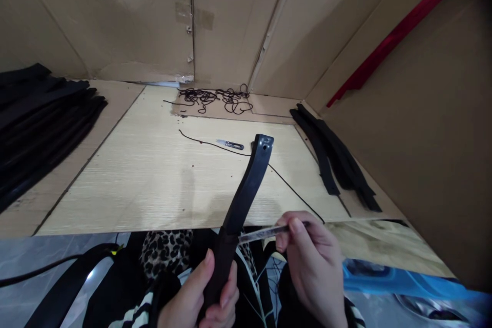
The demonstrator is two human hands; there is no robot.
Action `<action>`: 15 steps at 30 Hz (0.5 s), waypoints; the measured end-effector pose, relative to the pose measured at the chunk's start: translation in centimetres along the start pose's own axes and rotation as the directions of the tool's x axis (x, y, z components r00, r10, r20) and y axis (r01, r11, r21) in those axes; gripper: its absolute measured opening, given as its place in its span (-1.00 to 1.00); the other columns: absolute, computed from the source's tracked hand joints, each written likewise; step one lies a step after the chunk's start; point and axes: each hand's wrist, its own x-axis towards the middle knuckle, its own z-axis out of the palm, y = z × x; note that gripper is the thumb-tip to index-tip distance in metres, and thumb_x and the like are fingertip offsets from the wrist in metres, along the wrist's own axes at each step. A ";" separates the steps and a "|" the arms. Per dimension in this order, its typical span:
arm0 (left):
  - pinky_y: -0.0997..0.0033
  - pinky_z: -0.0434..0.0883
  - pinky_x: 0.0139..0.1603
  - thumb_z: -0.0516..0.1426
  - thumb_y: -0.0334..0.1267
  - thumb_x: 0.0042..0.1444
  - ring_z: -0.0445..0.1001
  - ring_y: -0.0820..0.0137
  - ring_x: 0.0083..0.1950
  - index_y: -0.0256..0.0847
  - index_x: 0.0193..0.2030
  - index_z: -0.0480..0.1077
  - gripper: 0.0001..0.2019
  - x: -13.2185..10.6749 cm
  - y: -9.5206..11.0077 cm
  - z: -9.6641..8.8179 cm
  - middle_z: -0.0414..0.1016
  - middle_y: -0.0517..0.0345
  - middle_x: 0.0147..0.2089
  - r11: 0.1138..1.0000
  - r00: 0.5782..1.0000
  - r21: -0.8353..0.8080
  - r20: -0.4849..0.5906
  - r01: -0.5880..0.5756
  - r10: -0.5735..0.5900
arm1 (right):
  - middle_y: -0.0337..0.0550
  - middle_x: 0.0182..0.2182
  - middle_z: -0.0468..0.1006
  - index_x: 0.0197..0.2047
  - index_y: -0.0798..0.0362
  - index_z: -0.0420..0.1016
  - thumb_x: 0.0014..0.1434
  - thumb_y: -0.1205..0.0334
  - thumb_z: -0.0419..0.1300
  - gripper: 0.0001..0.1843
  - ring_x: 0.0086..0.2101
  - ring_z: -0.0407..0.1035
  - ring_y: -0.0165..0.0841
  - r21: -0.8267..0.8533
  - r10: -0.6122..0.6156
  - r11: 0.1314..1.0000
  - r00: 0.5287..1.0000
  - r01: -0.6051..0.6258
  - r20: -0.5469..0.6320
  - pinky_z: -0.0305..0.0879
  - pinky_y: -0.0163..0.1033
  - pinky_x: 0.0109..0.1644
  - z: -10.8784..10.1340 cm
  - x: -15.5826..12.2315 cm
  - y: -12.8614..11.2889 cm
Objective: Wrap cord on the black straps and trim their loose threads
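"Black strap (248,189) stands gripped in the left hand (188,294), rising beyond it!"
"And the right hand (313,261)?"
"Pinches a clear strip (263,234), tip at the strap's edge; snips (232,144) lie beyond both hands."

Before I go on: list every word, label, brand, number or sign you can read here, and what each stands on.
None: no text can be read anywhere in this view.
Black strap in the left hand: a hole shows near its far end, no lettering.
Clear strip in the right hand: too blurred to tell whether it is marked.
Snips: too small to tell.
Cardboard: tape and creases, no print seen.
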 end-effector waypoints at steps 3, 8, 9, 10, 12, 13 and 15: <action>0.62 -0.12 -0.68 0.00 0.26 0.14 -0.15 0.71 -0.77 -0.25 -0.50 0.22 -0.46 0.1 -0.1 -0.4 -0.01 0.44 -0.72 1.000 1.000 -0.008 0.009 -0.009 0.009 | -0.30 -0.62 0.42 -0.37 0.05 0.52 0.25 0.20 0.20 -0.82 -0.59 0.29 -0.54 0.009 0.054 0.998 0.998 -0.055 0.045 0.25 -0.48 -0.49 0.7 1.5 -0.4; 0.63 -0.12 -0.68 -0.02 0.24 0.16 -0.15 0.71 -0.77 -0.25 -0.48 0.22 -0.47 0.1 0.0 -0.8 0.00 0.44 -0.71 0.999 1.000 -0.043 0.006 -0.012 0.012 | -0.33 -0.66 0.36 -0.44 0.10 0.45 0.24 0.14 0.21 -0.74 -0.64 0.22 -0.56 -0.014 0.118 0.993 0.984 -0.117 0.135 0.18 -0.48 -0.57 1.9 3.6 -0.3; 0.63 -0.12 -0.68 -0.01 0.25 0.16 -0.15 0.72 -0.77 -0.25 -0.48 0.22 -0.47 0.1 0.1 -0.9 0.00 0.44 -0.71 0.999 1.000 -0.042 -0.001 -0.012 0.012 | -0.33 -0.67 0.36 -0.44 0.10 0.45 0.24 0.14 0.20 -0.73 -0.65 0.22 -0.55 -0.022 0.125 0.992 0.981 -0.123 0.150 0.17 -0.48 -0.58 2.0 3.7 -0.4; 0.63 -0.12 -0.67 -0.01 0.25 0.16 -0.15 0.72 -0.77 -0.25 -0.48 0.22 -0.47 0.1 0.2 -0.9 -0.01 0.44 -0.71 0.999 1.000 -0.043 -0.005 -0.014 0.014 | -0.32 -0.66 0.37 -0.43 0.10 0.45 0.24 0.14 0.20 -0.73 -0.65 0.23 -0.54 -0.035 0.120 0.993 0.979 -0.116 0.162 0.19 -0.47 -0.58 2.1 3.7 -0.5; 0.62 -0.13 -0.67 -0.01 0.25 0.16 -0.15 0.71 -0.77 -0.25 -0.48 0.22 -0.47 0.1 0.3 -1.1 -0.01 0.45 -0.71 0.999 1.000 -0.047 0.000 -0.019 0.019 | -0.30 -0.65 0.40 -0.42 0.10 0.46 0.26 0.17 0.18 -0.76 -0.63 0.28 -0.52 -0.070 0.061 0.996 0.984 -0.050 0.165 0.25 -0.44 -0.55 1.9 3.4 -0.7; 0.62 -0.13 -0.67 -0.02 0.24 0.16 -0.16 0.71 -0.77 -0.25 -0.48 0.22 -0.47 0.1 0.3 -1.1 -0.01 0.45 -0.72 0.998 1.000 -0.052 0.004 -0.021 0.021 | -0.29 -0.64 0.43 -0.40 0.09 0.48 0.26 0.19 0.17 -0.77 -0.61 0.31 -0.50 -0.087 0.010 0.996 0.988 0.003 0.155 0.27 -0.43 -0.53 1.6 3.1 -0.7; 0.62 -0.12 -0.67 -0.03 0.23 0.17 -0.16 0.71 -0.77 -0.25 -0.47 0.22 -0.47 0.2 0.3 -1.3 -0.01 0.45 -0.71 0.998 1.000 -0.059 0.008 -0.022 0.022 | -0.27 -0.61 0.47 -0.35 0.07 0.51 0.28 0.24 0.15 -0.81 -0.59 0.36 -0.48 -0.107 -0.092 0.989 0.989 0.105 0.114 0.31 -0.42 -0.50 1.0 2.5 -0.6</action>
